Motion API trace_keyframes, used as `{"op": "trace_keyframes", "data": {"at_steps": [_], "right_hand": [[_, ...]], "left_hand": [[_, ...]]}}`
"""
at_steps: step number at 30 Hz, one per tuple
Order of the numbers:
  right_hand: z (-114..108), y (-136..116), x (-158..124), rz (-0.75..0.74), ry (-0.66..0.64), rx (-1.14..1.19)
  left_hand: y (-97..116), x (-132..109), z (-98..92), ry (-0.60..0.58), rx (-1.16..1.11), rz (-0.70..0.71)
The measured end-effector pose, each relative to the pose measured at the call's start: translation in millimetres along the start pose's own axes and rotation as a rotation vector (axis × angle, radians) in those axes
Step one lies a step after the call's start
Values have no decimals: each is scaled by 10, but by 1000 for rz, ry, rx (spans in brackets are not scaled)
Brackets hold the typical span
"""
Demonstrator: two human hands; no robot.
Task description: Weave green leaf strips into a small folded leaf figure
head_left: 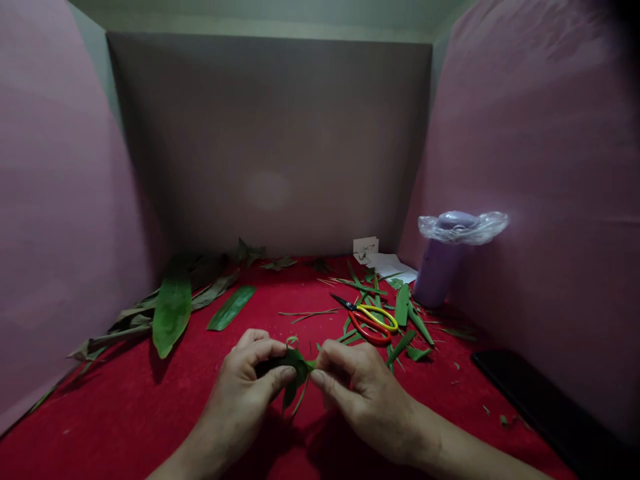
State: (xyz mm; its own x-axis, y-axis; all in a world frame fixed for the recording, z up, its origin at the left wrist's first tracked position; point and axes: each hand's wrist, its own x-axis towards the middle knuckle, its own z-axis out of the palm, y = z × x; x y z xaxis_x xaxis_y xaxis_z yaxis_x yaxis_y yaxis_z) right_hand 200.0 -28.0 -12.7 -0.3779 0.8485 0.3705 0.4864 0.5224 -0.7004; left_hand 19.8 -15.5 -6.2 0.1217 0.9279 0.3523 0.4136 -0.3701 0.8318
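Both my hands meet low in the middle over the red cloth [125, 413]. My left hand [245, 387] is closed around a small folded green leaf piece [294, 363], thumb and fingers pinching it. My right hand [357, 387] pinches the same leaf piece from the right, fingers pressed together on a thin strip of it. A loose end of the leaf hangs down between my hands. Scissors [373, 320] with one red and one yellow handle lie just beyond my right hand.
Whole green and dried leaves [173, 307] lie at the left. Cut leaf strips [407, 317] are scattered around the scissors. A purple cylinder with a clear plastic top [443, 263] stands at the right, white paper [387, 263] behind it, a black flat object [540, 407] at right. Pink panels wall in the sides.
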Motion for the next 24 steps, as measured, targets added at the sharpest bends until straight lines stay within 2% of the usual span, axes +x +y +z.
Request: {"op": "trace_keyframes", "data": {"at_steps": [9, 17, 24], "right_hand": [[12, -31, -12, 39, 43, -59], [0, -8, -12, -6, 4, -99], [95, 57, -44, -65, 58, -160]], "left_hand": [[-12, -5, -6, 33, -30, -40], [19, 21, -44, -94, -80, -152], [26, -18, 15, -109, -57, -43]]}}
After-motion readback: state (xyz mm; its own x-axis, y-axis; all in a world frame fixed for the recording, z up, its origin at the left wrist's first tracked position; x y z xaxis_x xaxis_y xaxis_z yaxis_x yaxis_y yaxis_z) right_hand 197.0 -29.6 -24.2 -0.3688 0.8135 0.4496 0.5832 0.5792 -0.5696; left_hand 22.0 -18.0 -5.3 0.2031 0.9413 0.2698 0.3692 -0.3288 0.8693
